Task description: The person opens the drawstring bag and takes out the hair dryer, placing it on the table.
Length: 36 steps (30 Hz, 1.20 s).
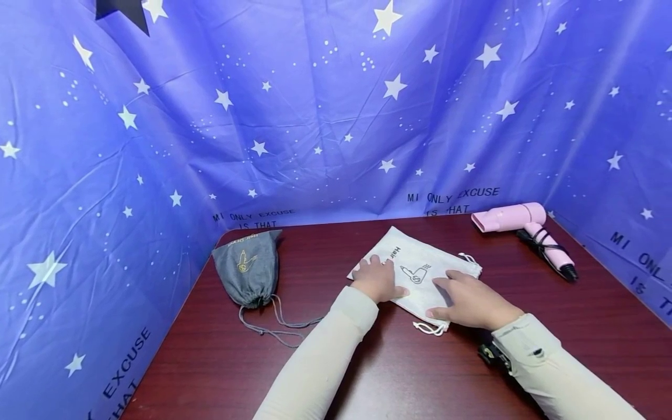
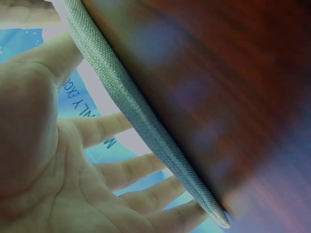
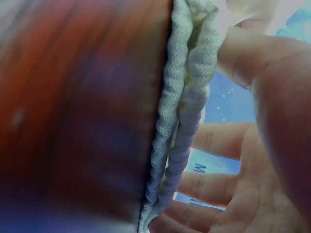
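Note:
A white drawstring bag [image 1: 430, 256], printed with a hair dryer outline and partly covered lettering, lies flat and slantwise on the table. My left hand [image 1: 374, 279] rests on its left end with the fingers spread. Over at its right end, my right hand [image 1: 469, 300] touches the cloth with fingers extended, near the white cords. In the left wrist view, the left fingers touch the bag's closed edge [image 2: 121, 92]. The right wrist view shows the gathered mouth [image 3: 199, 77] with a narrow gap between its two layers; the right thumb and fingers lie along it.
A grey drawstring bag [image 1: 249, 268] with a gold print sits at the table's left, its cords [image 1: 278, 332] trailing rightward. A pink hair dryer [image 1: 511, 219], black cord wound round its handle, lies at the back right. Blue star-patterned cloth [image 1: 315, 116] hangs around the dark red table [image 1: 409, 373].

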Tool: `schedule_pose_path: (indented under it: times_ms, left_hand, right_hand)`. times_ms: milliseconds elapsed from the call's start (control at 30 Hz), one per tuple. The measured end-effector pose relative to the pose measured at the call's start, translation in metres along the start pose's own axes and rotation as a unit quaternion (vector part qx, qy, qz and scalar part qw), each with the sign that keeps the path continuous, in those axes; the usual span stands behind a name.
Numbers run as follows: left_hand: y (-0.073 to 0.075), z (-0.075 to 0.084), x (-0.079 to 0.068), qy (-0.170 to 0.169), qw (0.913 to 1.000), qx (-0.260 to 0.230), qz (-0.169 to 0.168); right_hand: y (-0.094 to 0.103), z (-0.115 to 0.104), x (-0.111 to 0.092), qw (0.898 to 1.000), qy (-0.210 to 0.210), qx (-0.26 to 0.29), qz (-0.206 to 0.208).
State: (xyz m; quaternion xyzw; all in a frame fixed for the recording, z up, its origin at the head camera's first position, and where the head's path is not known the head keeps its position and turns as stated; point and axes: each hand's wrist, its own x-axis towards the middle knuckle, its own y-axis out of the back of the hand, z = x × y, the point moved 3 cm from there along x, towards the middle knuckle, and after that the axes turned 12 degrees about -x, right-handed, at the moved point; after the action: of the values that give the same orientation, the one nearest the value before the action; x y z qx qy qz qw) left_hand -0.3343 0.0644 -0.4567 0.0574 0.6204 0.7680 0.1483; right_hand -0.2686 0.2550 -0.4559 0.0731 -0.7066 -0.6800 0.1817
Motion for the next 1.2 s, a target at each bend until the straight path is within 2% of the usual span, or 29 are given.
schedule_pose_path:
  times_ms: [433,700,967,1200]
  left_hand:
    - [0.0,0.011,0.002,-0.007,0.9999,-0.007,-0.008]
    - [0.001,0.009,-0.001,-0.051,0.9984,-0.006,-0.025]
    - [0.014,-0.005,-0.023,-0.066,0.9974,0.025,-0.014]
    - [0.012,-0.013,-0.044,-0.07,0.9966,0.038,-0.022]
  right_hand:
    - [0.0,0.012,-0.006,1.0,-0.002,-0.01,0.01]
    - [0.004,0.018,-0.01,1.0,-0.013,-0.012,0.003]
    - [0.006,0.023,-0.011,0.999,-0.023,-0.022,-0.002]
    - [0.004,0.027,-0.013,0.999,-0.024,-0.026,0.0]
